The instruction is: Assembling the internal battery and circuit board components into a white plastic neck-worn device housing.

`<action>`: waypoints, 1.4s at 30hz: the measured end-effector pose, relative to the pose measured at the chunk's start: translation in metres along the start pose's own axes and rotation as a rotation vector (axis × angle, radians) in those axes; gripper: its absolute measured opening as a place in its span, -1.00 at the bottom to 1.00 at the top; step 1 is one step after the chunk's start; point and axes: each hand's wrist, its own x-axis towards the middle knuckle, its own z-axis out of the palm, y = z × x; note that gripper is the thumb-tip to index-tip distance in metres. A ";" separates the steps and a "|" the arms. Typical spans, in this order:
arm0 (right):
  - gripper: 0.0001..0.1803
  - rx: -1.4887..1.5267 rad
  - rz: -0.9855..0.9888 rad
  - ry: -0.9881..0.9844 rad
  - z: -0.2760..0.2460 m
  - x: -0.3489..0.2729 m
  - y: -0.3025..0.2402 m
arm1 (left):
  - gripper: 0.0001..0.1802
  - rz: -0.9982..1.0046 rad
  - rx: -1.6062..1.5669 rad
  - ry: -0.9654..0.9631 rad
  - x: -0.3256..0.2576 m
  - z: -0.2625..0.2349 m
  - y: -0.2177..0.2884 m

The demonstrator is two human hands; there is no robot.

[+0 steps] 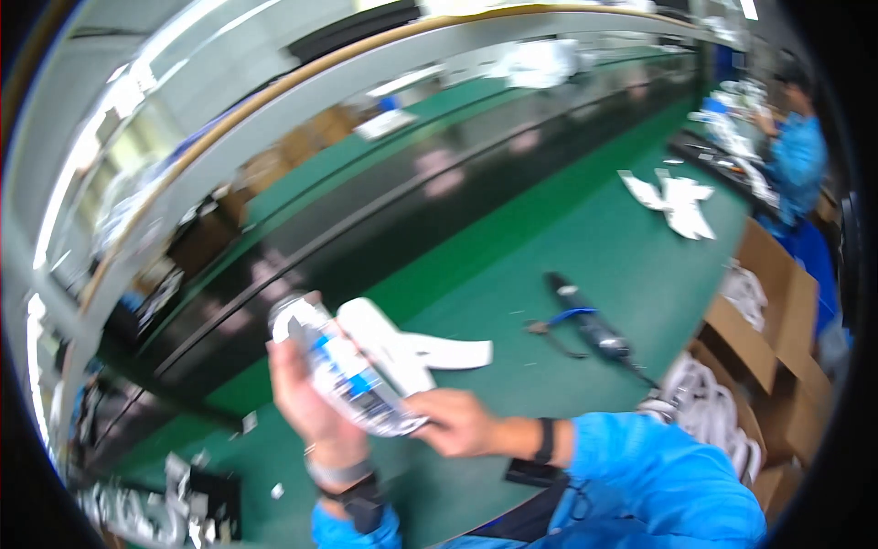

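My left hand [306, 403] is closed round a shiny, clear plastic package [343, 371] with blue and white printing, held tilted over the green table. Pinching the package's lower right end is my right hand [453, 423], its fingers pressed together. The contents are blurred, and I cannot make them out. Just beyond the package lie white strip-like pieces [448, 352] on the table. Right of them rests a black corded hand tool [585, 316], like an electric screwdriver, with a blue loop round it.
More white pieces [677, 201] lie farther right on the green table [512, 403]. Open cardboard boxes [764, 306] with coiled white cables [700, 412] stand at the right edge. A dark conveyor belt [393, 192] runs behind. A person in blue [800, 156] works at far right.
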 end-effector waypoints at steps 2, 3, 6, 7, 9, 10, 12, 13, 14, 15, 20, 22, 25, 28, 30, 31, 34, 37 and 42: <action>-0.50 -0.025 0.003 0.077 -0.007 0.010 -0.015 | -0.30 -0.093 -0.259 -0.156 0.001 0.001 0.001; -0.48 -0.050 -0.016 0.066 -0.006 0.010 -0.014 | -0.31 -0.119 -0.302 -0.120 -0.002 0.004 0.003; -0.48 -0.053 -0.024 0.011 -0.008 0.009 -0.012 | -0.31 -0.072 -0.265 -0.251 -0.006 0.002 0.002; -0.48 -0.040 0.013 -0.033 -0.004 0.005 -0.008 | -0.31 -0.067 -0.260 -0.287 -0.009 0.001 0.002; -0.51 -0.056 0.042 -0.083 0.001 0.001 -0.004 | -0.31 -0.092 -0.243 -0.298 -0.011 0.001 0.000; -0.51 -0.055 0.035 -0.088 0.002 0.002 -0.004 | -0.31 -0.112 -0.252 -0.286 -0.011 0.000 -0.002; -0.51 -0.050 0.064 -0.126 0.001 0.002 -0.007 | -0.29 -0.096 -0.180 -0.304 -0.009 -0.004 -0.007; -0.55 -0.002 0.122 -0.130 0.000 0.004 -0.012 | -0.30 -0.071 -0.126 -0.321 -0.009 -0.005 -0.010; -0.55 0.002 0.120 -0.139 -0.001 0.005 -0.012 | -0.31 -0.045 -0.072 -0.338 -0.009 -0.005 -0.013; -0.58 -0.011 0.056 -0.154 -0.004 0.006 -0.011 | -0.33 -0.052 -0.107 -0.380 -0.010 -0.002 -0.013; -0.64 -0.005 -0.029 -0.148 -0.005 0.009 -0.025 | -0.36 -0.060 -0.175 -0.478 -0.015 0.003 -0.010; -0.65 0.015 -0.017 -0.149 -0.005 0.011 -0.026 | -0.37 -0.066 -0.185 -0.518 -0.013 0.002 -0.013; -0.67 0.010 0.028 -0.122 -0.006 0.010 -0.022 | -0.38 -0.056 -0.183 -0.529 -0.010 0.002 -0.011; -0.68 -0.021 0.008 -0.109 -0.005 0.015 -0.020 | -0.21 0.197 0.362 -0.267 -0.014 0.012 0.000; -0.70 -0.018 0.015 -0.097 -0.003 0.016 -0.020 | -0.26 0.180 0.372 -0.211 -0.012 0.010 0.001; -0.70 -0.018 0.052 -0.103 -0.003 0.014 -0.017 | -0.26 0.180 0.370 -0.215 -0.010 0.009 0.000; -0.71 -0.025 0.073 -0.109 -0.003 0.014 -0.013 | -0.32 0.152 0.288 -0.191 -0.007 0.005 0.000; -0.70 -0.039 0.042 -0.120 -0.003 0.013 -0.010 | -0.42 0.136 0.257 -0.170 -0.005 0.003 0.000; -0.69 -0.143 -0.025 -0.118 -0.004 0.011 -0.005 | -0.35 0.101 0.189 -0.222 -0.003 0.004 -0.005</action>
